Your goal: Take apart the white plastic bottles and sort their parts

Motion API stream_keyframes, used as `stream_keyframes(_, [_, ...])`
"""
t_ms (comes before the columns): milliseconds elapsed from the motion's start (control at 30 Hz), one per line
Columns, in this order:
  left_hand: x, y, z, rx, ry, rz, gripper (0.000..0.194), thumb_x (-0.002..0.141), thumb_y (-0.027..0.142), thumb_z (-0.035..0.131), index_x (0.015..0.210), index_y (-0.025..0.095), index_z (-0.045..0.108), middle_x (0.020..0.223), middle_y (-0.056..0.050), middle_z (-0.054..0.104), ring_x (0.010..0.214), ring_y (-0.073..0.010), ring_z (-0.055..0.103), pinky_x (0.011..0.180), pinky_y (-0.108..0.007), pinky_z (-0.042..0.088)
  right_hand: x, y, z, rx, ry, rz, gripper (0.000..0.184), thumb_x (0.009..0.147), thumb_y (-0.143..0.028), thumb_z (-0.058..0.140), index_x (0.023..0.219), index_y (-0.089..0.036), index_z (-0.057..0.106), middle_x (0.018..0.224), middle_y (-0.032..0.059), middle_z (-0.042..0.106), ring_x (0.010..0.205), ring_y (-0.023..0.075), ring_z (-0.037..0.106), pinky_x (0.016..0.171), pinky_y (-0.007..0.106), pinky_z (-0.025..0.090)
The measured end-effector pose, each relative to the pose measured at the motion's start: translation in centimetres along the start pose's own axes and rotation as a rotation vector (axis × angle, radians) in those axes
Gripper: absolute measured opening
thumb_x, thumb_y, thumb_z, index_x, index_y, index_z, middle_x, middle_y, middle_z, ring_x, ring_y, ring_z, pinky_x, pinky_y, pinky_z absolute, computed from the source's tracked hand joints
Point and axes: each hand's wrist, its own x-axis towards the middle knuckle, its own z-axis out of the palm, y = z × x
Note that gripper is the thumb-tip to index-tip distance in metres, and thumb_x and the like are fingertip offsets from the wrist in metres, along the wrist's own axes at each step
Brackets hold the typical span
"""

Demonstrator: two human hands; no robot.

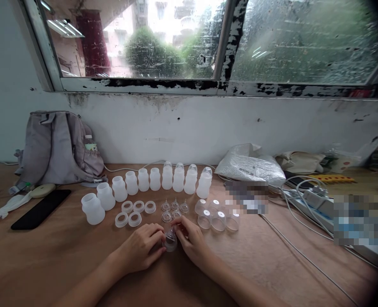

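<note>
Low over the front of the table, my left hand (143, 247) is closed with its fingertips on a translucent white screw ring (171, 246). A clear bottle nipple (170, 234) shows at the ring, partly hidden by my fingers. My right hand (190, 239) pinches at the nipple from the other side. Just beyond my hands stand several loose clear nipples (175, 205), tips up. Several loose rings (135, 219) lie to their left. On the right are several clear dome caps (219, 221).
Behind these, open-necked baby bottles (119, 189) curve into a row with capped bottles (178, 179). A black phone (41, 209) and grey backpack (53, 149) are at left. A silvery bag (249, 164), power strip (323, 209) and white cables (299, 255) lie right.
</note>
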Motion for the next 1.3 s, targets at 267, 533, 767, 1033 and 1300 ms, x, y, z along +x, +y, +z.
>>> stream_keyframes(267, [0.0, -0.1, -0.2, 0.005, 0.016, -0.005, 0.011, 0.079, 0.019, 0.045, 0.089, 0.018, 0.049, 0.098, -0.007, 0.053, 0.083, -0.0163, 0.052, 0.074, -0.029, 0.043, 0.0, 0.3, -0.1, 0.085, -0.014, 0.027, 0.012, 0.085, -0.026, 0.039, 0.082, -0.019, 0.049, 0.070, -0.0001, 0.054, 0.061, 0.0107, 0.051, 0.058, 0.022, 0.043])
stream_keyframes(533, [0.0, 0.3, -0.4, -0.018, -0.024, 0.011, 0.016, 0.077, 0.023, 0.049, 0.092, 0.018, 0.051, 0.099, -0.006, 0.053, 0.084, -0.0168, 0.051, 0.075, -0.030, 0.043, 0.1, 0.6, 0.4, 0.285, -0.013, 0.126, 0.015, 0.087, -0.036, 0.035, 0.086, -0.021, 0.040, 0.068, -0.0015, 0.054, 0.058, 0.0107, 0.055, 0.055, 0.023, 0.048])
stream_keyframes(767, [-0.2, -0.2, -0.6, 0.013, 0.031, 0.042, 0.018, 0.075, 0.022, 0.051, 0.092, 0.021, 0.055, 0.103, -0.007, 0.051, 0.089, -0.0189, 0.049, 0.079, -0.033, 0.041, 0.1, 0.8, -0.5, 0.033, 0.127, 0.060, 0.015, 0.084, -0.032, 0.041, 0.083, -0.019, 0.048, 0.058, -0.0028, 0.048, 0.044, 0.0074, 0.043, 0.039, 0.018, 0.036])
stream_keyframes(1033, [0.0, 0.5, -1.1, 0.036, -0.014, 0.123, 0.028, 0.072, 0.026, 0.056, 0.100, 0.026, 0.055, 0.112, -0.006, 0.048, 0.097, -0.0214, 0.047, 0.085, -0.038, 0.038, 0.7, 1.3, -1.5, 0.042, 0.244, 0.111, 0.015, 0.082, -0.033, 0.043, 0.084, -0.019, 0.047, 0.062, -0.0014, 0.051, 0.040, 0.0077, 0.046, 0.036, 0.019, 0.036])
stream_keyframes(1300, [-0.2, -1.0, -1.2, 0.108, 0.059, 0.044, 0.011, 0.072, 0.026, 0.055, 0.080, 0.020, 0.055, 0.103, -0.007, 0.053, 0.095, -0.0217, 0.048, 0.087, -0.040, 0.036, 0.8, 1.6, -1.1, 0.014, 0.176, 0.187, 0.012, 0.082, -0.029, 0.038, 0.081, -0.020, 0.045, 0.061, -0.0025, 0.050, 0.037, 0.0076, 0.043, 0.035, 0.020, 0.035])
